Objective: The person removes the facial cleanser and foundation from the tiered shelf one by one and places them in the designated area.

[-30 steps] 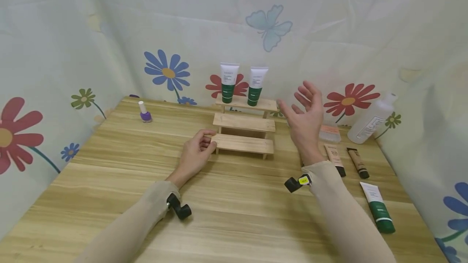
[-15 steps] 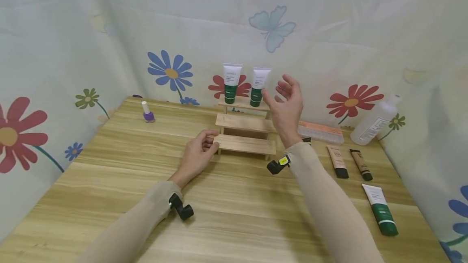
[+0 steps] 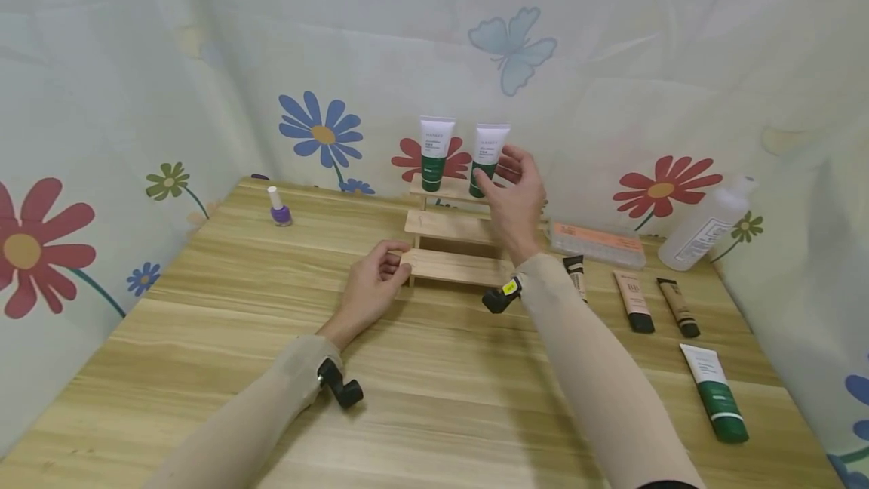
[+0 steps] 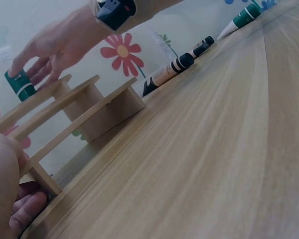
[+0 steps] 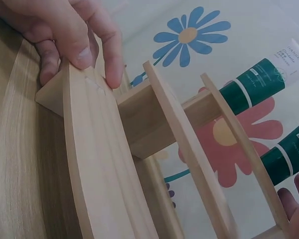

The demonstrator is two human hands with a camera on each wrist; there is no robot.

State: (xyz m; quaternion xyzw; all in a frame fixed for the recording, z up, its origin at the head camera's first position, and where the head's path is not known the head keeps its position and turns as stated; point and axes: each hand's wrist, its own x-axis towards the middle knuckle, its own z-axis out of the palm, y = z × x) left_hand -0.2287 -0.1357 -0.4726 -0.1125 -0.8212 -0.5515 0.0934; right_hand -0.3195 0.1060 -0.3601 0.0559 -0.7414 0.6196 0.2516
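A three-step wooden display stand (image 3: 456,267) stands on the table. My left hand (image 3: 369,287) grips the left end of its lowest step; in the right wrist view the thumb and a finger press on the step's top (image 5: 92,129). Two white-and-green squeeze tubes stand upright on their caps on the top step. My right hand (image 3: 519,206) holds the right-hand tube (image 3: 490,143), thumb on its green front and fingers behind it. In the left wrist view, that tube's green lower end (image 4: 21,85) sits right at the top step. The left-hand tube (image 3: 436,148) stands beside it, untouched.
A purple nail polish bottle (image 3: 280,211) stands at the back left. To the right lie a clear box with an orange label (image 3: 597,244), a black-capped BB tube (image 3: 633,300), a brown tube (image 3: 677,308), another green-and-white tube (image 3: 716,395) and a leaning clear bottle (image 3: 706,229). A floral curtain hangs behind.
My right hand has moved left from the air beside the stand to the right-hand tube and taken hold of it. My left hand keeps its grip on the lowest step.
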